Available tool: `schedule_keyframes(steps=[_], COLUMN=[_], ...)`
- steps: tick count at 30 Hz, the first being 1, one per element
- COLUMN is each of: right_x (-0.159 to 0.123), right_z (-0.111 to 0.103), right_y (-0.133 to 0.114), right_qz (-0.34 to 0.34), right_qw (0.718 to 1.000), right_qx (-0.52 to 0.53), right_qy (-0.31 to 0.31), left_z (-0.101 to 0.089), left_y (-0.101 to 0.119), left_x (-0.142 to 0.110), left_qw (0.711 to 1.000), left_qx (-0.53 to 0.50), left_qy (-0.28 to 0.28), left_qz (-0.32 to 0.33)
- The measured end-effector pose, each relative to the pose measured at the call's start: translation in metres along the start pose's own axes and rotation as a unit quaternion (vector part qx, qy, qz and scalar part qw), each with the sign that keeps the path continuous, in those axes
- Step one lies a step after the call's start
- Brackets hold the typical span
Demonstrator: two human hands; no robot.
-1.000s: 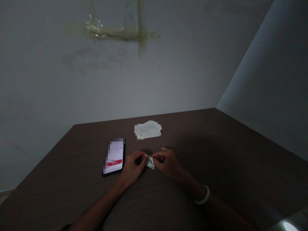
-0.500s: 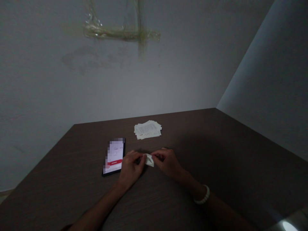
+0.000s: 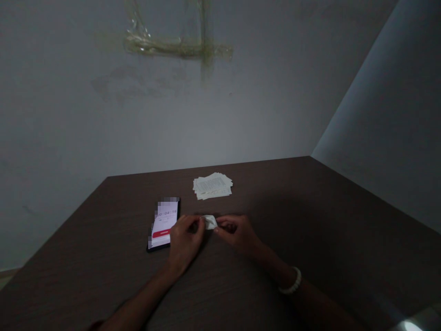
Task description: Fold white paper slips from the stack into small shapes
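A small folded piece of white paper (image 3: 210,222) is held low over the brown table between my two hands. My left hand (image 3: 186,236) pinches its left side with thumb and fingers. At the paper's right edge, my right hand (image 3: 238,233) has its thumb and forefinger closed on the corner; the other fingers curl inward. A pale beaded bracelet (image 3: 292,281) circles my right wrist. Just beyond the hands lies a loose pile of white printed paper slips (image 3: 212,185).
Left of my left hand, a phone (image 3: 163,225) lies face up with a lit timer screen and a red bar, its lower right edge close to the hand. The table (image 3: 103,257) meets a grey wall (image 3: 262,105) bearing yellowed tape (image 3: 179,49). A bright glare shows at bottom right.
The paper has turned and shifted slightly up and left, looking more like a flat strip. My left hand has moved a little left; the right thumb and forefinger have changed position on the edge.
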State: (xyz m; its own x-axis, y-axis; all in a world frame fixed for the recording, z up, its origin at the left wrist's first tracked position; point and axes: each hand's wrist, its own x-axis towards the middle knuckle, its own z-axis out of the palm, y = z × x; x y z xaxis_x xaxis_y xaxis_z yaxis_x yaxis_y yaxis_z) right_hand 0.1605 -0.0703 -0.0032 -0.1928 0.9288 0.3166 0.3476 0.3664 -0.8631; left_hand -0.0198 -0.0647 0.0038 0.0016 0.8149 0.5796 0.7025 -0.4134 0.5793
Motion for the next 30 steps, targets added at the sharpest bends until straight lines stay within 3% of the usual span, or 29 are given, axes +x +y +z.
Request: schedule_keyframes(steps=[11, 23, 30], right_x=[0.002, 0.003, 0.003], right_z=[-0.004, -0.002, -0.001], right_y=[-0.007, 0.004, 0.007], right_qz=[0.005, 0.002, 0.004], right_qw=[1.000, 0.998, 0.996], right_qx=[-0.011, 0.002, -0.054], right_qy=[0.019, 0.064, 0.073], left_z=[-0.002, 0.000, -0.002], left_y=[0.002, 0.003, 0.006], left_x=[0.000, -0.003, -0.002], left_qw=[0.997, 0.994, 0.993], left_qx=[0.003, 0.001, -0.022], left_qy=[-0.021, -0.024, -0.052], left_qz=[0.074, 0.106, 0.108])
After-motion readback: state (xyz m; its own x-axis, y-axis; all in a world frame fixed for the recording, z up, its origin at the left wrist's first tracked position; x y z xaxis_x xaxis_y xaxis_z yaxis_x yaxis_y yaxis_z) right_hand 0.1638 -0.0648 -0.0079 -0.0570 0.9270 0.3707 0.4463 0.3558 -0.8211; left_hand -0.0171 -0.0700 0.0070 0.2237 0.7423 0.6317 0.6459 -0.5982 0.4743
